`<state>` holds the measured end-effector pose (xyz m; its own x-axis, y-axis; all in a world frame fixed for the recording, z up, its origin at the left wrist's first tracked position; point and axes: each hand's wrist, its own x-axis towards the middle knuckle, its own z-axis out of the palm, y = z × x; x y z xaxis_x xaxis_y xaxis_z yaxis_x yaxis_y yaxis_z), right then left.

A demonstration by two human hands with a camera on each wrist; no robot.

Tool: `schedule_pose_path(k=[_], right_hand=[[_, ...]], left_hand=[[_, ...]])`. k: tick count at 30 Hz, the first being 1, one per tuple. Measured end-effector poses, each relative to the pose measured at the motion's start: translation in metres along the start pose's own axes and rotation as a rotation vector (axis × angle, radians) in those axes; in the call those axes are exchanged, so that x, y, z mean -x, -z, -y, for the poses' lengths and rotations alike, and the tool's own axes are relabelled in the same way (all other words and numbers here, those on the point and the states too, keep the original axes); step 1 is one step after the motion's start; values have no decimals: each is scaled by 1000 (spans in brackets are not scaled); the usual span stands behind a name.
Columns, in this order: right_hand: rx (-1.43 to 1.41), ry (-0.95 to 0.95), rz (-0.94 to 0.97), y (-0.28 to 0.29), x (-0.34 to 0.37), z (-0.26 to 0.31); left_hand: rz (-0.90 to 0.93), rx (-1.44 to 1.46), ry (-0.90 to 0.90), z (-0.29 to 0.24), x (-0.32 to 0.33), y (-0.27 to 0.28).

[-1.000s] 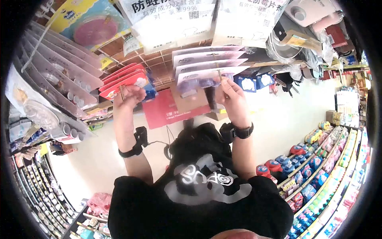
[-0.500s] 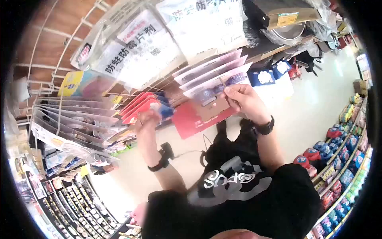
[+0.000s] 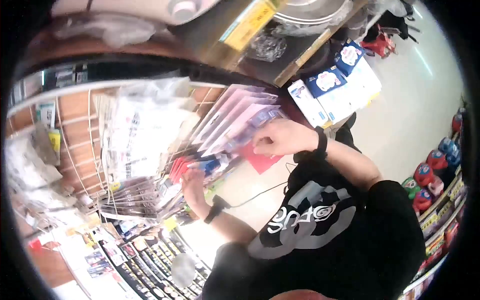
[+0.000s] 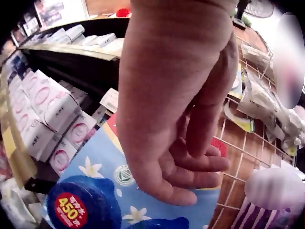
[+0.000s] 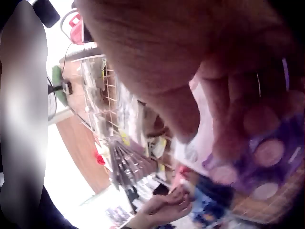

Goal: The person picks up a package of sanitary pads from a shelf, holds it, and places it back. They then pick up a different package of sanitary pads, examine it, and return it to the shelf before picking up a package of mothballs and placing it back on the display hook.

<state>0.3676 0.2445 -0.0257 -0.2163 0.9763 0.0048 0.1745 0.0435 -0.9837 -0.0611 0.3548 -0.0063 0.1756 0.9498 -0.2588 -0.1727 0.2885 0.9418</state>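
The left hand (image 4: pixel 152 138) is at a hanging pale blue card (image 4: pixel 102 155) printed with white flowers, its fingers loosely bent in front of it; whether they pinch anything I cannot tell. Glossy dark blue round shapes (image 4: pixel 104 198) show low on this card, one wearing a red round sticker (image 4: pixel 70 210) that reads 450 in yellow. In the head view, the card belongs to a short row of overlapping cards with red tops (image 3: pixel 180 170), beside a white wire mesh (image 4: pixel 238 157) over brown board.

The right hand (image 3: pixel 285 137) is at the front of a row of pale pink-white cards (image 3: pixel 235 120). Its fingers curve over the translucent purple plastic packaging (image 5: pixel 291 164), where round pale discs (image 5: pixel 268 152) show; the thumb stands apart from them in the right wrist view, and I cannot tell whether they grip the card.

White bags (image 3: pixel 140 130) with blurred print hang beside both rows. Dark blue boxes (image 3: pixel 327 81) with white cloud-like shapes lie beyond the right hand, above the pale floor (image 3: pixel 405 95).
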Motion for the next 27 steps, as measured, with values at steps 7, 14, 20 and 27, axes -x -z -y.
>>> schedule_pose_path(k=[7, 14, 20, 27], right_hand=[[313, -235, -424, 99, 107, -113], [216, -619, -874, 164, 166, -190], [-72, -769, -447, 172, 163, -268], [-432, -961, -634, 157, 149, -337]], left_hand=[[24, -136, 28, -5, 2, 4], [-61, -973, -13, -17, 1, 21], [-792, -1415, -444, -40, 37, -86], [-355, -1290, -156, 3, 37, -179]])
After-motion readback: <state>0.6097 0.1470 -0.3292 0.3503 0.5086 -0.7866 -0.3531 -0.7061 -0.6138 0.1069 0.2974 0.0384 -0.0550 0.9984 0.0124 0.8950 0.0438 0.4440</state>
